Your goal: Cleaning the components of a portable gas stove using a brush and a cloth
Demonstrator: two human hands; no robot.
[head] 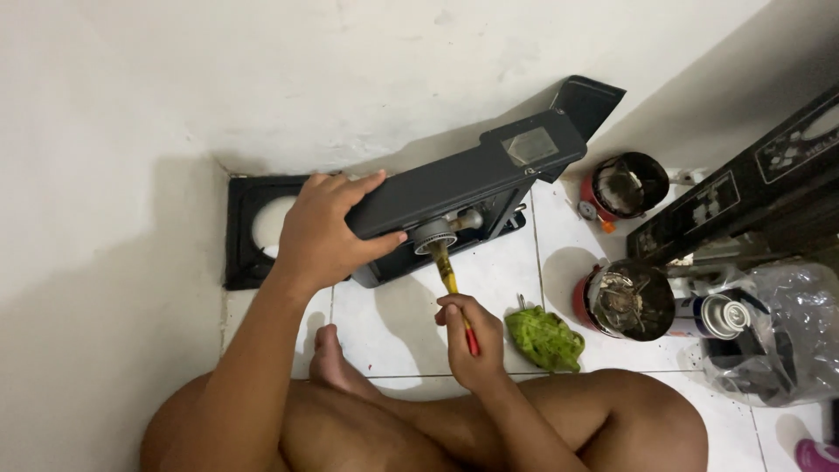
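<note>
White tiled floor (393,323) in a corner of white plastered walls; I am seated cross-legged on it, bare knees at the bottom of view. Item one: a dark grey portable gas stove (463,188), tipped up on its edge near the wall, its underside and a round metal burner fitting (434,234) facing me. My left hand (322,232) clamps the stove's left end, thumb under and fingers over the edge, keeping it tilted. Item two: a small brush (454,293) with a yellowish shaft and red handle, pinched in the closed fingers of my right hand (468,345), its tip touching the burner fitting. Item three: a black square pan support (249,232) with a round opening, lying flat in the corner, partly behind my left hand. Item four: a crumpled green cloth (544,338) on the tile just right of my right hand. Item five: two red-bodied round canisters with dark cup-shaped tops, one near the wall (622,186), one nearer (622,300), each showing metal parts inside. Item six: a spray can (712,315) lying on its side beside a clear plastic bag (778,336) of dark contents I cannot identify. Item seven: a black printed carton (743,188) at right.
</note>
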